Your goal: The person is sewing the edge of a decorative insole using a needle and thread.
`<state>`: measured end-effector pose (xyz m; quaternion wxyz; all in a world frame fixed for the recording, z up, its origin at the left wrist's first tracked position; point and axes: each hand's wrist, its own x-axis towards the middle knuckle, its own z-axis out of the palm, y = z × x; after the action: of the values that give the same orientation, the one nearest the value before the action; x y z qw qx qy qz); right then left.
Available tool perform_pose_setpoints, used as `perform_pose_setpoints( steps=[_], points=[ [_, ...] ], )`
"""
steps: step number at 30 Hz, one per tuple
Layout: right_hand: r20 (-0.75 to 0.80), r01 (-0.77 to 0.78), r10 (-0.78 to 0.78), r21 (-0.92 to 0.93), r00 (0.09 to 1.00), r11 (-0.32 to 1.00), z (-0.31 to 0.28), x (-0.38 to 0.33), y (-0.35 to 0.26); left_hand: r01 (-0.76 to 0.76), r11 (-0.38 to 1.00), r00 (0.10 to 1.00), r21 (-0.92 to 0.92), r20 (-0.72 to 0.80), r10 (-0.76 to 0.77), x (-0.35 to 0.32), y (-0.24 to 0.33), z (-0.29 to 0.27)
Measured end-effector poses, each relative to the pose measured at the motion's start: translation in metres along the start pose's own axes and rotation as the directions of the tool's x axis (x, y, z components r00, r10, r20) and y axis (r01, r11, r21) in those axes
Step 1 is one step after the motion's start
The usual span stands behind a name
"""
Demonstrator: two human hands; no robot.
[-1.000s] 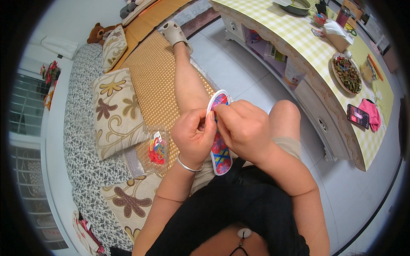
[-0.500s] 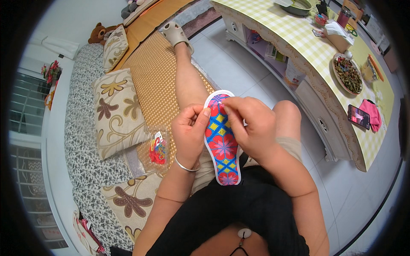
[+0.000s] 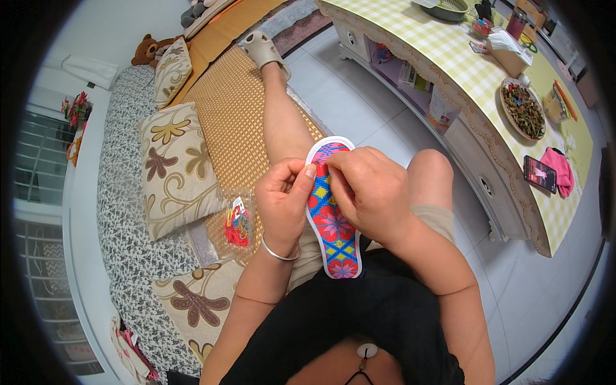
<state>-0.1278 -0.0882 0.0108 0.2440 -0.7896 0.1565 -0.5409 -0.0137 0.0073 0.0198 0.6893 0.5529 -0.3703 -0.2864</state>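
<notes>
An embroidered insole (image 3: pixel 334 221) stands out in front of my body, its white-edged wide end away from me. Red, pink, blue and yellow stitching covers it in flower and diamond shapes. My left hand (image 3: pixel 284 199) grips its left edge, thumb on top and fingers curled beneath. Over the upper right part, my right hand (image 3: pixel 372 189) is closed in a pinch, fingertips at the stitched surface near the left thumb. Whatever sits between those fingertips is too small to make out. Beside my left wrist lies a clear plastic bag (image 3: pixel 237 224) with red, yellow and blue thread.
Flowered cushions (image 3: pixel 176 163) lie on the couch with its woven mat (image 3: pixel 224 106) to my left. On the right, a cabinet with a checked cloth (image 3: pixel 443 48) carries a plate of food (image 3: pixel 522 110), a phone (image 3: pixel 539 174), a pink cloth (image 3: pixel 559 172) and a tissue box (image 3: pixel 509 51).
My right hand has shifted left and slightly down across the insole, bringing its fingertips closer to the left thumb. The left hand keeps its grip almost unmoved.
</notes>
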Motion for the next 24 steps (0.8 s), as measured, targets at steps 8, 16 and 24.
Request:
perform_pose_setpoints(
  steps=[8,16,24],
  points=[
    [0.028,0.015,-0.013,-0.058,1.0,0.998,-0.0024,0.0007,-0.0016,-0.059,0.99,0.998,0.125,-0.01,0.06,-0.0003,-0.0001,0.001],
    [0.027,0.039,-0.038,-0.043,0.999,0.998,-0.0023,0.0002,-0.0045,-0.413,0.598,0.881,0.687,0.136,0.452,-0.0005,0.0028,0.006],
    [0.037,0.006,-0.007,0.019,0.999,1.0,-0.0015,-0.0023,-0.0024,-0.448,0.517,0.853,0.73,0.176,0.491,-0.0005,0.0029,0.0062]
  ],
)
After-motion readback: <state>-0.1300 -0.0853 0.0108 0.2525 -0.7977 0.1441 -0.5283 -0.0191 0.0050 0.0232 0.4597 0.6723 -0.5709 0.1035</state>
